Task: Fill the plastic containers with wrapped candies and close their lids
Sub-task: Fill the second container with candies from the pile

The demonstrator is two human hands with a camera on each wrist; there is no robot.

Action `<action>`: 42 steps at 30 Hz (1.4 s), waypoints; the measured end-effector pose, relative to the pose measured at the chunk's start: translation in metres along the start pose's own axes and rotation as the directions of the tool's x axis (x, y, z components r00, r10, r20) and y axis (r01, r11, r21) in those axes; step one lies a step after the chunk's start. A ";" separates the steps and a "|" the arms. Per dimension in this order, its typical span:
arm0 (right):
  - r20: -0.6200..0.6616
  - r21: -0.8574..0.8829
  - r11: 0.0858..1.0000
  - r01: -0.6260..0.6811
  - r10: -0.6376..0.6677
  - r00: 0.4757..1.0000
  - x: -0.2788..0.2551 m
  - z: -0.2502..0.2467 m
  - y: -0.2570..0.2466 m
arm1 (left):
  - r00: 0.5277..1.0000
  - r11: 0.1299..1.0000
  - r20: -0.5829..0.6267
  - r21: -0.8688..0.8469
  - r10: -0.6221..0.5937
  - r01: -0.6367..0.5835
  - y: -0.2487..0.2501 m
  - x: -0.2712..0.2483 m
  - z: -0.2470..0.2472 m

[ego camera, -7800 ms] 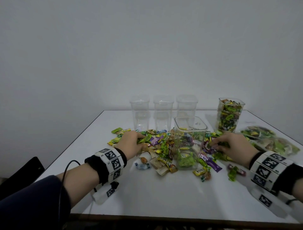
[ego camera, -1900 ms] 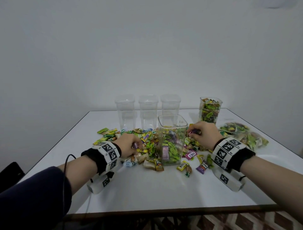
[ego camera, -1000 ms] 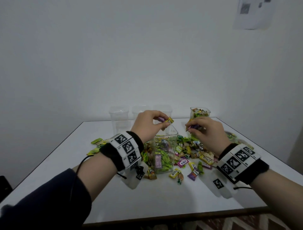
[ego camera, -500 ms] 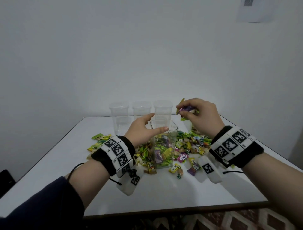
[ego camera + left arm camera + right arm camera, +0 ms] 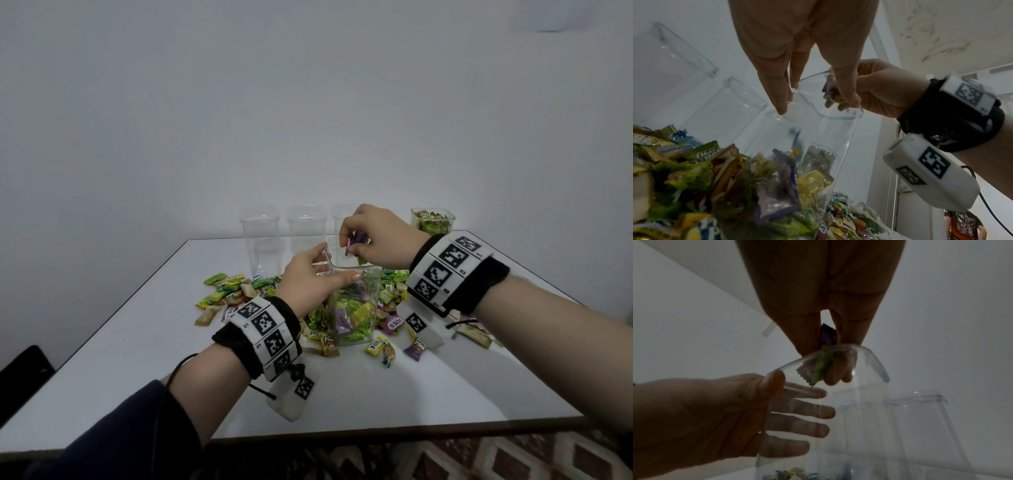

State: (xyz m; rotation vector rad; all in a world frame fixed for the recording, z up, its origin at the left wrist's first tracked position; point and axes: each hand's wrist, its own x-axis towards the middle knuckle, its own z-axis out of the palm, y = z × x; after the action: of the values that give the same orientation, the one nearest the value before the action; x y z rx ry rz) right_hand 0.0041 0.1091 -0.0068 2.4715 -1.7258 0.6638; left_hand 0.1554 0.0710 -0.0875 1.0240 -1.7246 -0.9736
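Observation:
A clear square container (image 5: 354, 310), about half full of wrapped candies, stands in the middle of the white table (image 5: 376, 404). My left hand (image 5: 334, 269) grips its upper part. The thumb lies on the near wall and the fingers (image 5: 807, 412) show through the plastic on the far side. My right hand (image 5: 352, 245) hovers over the open mouth and pinches a few candies (image 5: 358, 238), purple and green. The left wrist view shows the left hand (image 5: 816, 105) astride the rim and the right hand (image 5: 879, 94) just behind it. In the right wrist view the candies (image 5: 822, 368) dip past the rim (image 5: 875, 363).
Three empty clear containers (image 5: 306, 229) stand in a row at the back. A full container (image 5: 432, 222) stands at the back right. Loose wrapped candies (image 5: 226, 296) lie heaped around the middle container on both sides. A dark chair (image 5: 20, 373) is at the left, beside the table.
My left hand, which hung open beside the container half a second ago, now grips its top. My right hand has come down and leftward with its candies to the container's mouth.

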 end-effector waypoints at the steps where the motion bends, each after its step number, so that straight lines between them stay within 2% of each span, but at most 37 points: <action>1: -0.013 0.004 1.000 0.002 -0.002 1.000 0.002 0.001 0.000 | 1.000 1.000 -0.004 0.000 0.002 -0.002 0.000 0.000 0.001; 5: -0.063 0.093 0.995 0.023 -0.017 0.998 0.003 0.006 -0.001 | 1.000 1.000 0.004 0.021 0.021 -0.021 0.000 -0.003 0.002; 12: -0.045 0.228 0.972 -0.060 0.072 0.996 -0.005 0.018 0.006 | 1.000 1.000 0.017 0.016 0.007 -0.008 -0.001 -0.003 0.000; 16: -0.134 0.277 0.958 -0.074 0.115 0.984 -0.012 0.016 0.011 | 0.996 0.999 0.089 0.041 -0.013 0.010 0.002 -0.003 -0.004; 21: -0.262 0.392 0.913 -0.117 0.233 0.937 -0.032 0.002 0.030 | 0.987 0.988 0.159 0.155 -0.025 0.001 0.010 -0.012 -0.036; 24: -0.274 0.414 0.896 -0.162 0.292 0.916 -0.051 -0.002 0.043 | 0.983 0.961 0.180 0.275 -0.044 -0.008 0.007 -0.022 -0.066; 28: -0.111 0.378 0.887 -0.264 0.327 0.939 -0.083 0.003 0.054 | 0.957 0.856 0.252 0.517 -0.146 -0.006 -0.009 -0.041 -0.097; 30: 0.004 0.275 0.914 -0.298 0.309 0.951 -0.099 0.010 0.059 | 0.930 0.769 0.304 0.638 -0.208 -0.037 -0.019 -0.053 -0.106; 32: 0.152 0.161 0.937 -0.310 0.287 0.946 -0.112 0.016 0.059 | 0.882 0.652 0.387 0.747 -0.270 -0.129 -0.028 -0.064 -0.111; 34: 0.358 -0.010 0.953 -0.303 0.287 0.889 -0.121 0.024 0.057 | 0.790 0.574 0.487 0.790 -0.373 -0.217 -0.034 -0.073 -0.114; 36: 0.545 -0.151 0.955 -0.254 0.295 0.785 -0.127 0.035 0.058 | 0.689 0.544 0.524 0.810 -0.502 -0.220 -0.035 -0.078 -0.113; 37: 0.610 -0.180 0.955 -0.237 0.297 0.734 -0.129 0.039 0.057 | 0.655 0.525 0.520 0.824 -0.548 -0.214 -0.034 -0.077 -0.111; 39: 0.682 -0.214 0.953 -0.215 0.303 0.666 -0.129 0.047 0.058 | 0.621 0.496 0.508 0.842 -0.597 -0.212 -0.035 -0.074 -0.105; 40: 0.692 -0.226 0.951 -0.213 0.311 0.652 -0.127 0.050 0.058 | 0.612 0.492 0.507 0.845 -0.607 -0.212 -0.035 -0.071 -0.101; 42: 0.680 -0.229 0.946 -0.230 0.325 0.658 -0.120 0.056 0.060 | 0.613 0.485 0.497 0.851 -0.614 -0.203 -0.037 -0.064 -0.095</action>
State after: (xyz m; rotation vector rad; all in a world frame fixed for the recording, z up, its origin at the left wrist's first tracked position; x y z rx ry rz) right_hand -0.0670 0.1764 -0.1141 2.5609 -2.3172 -0.5053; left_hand 0.2697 0.0992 -0.1109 1.6700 -3.0816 -0.6888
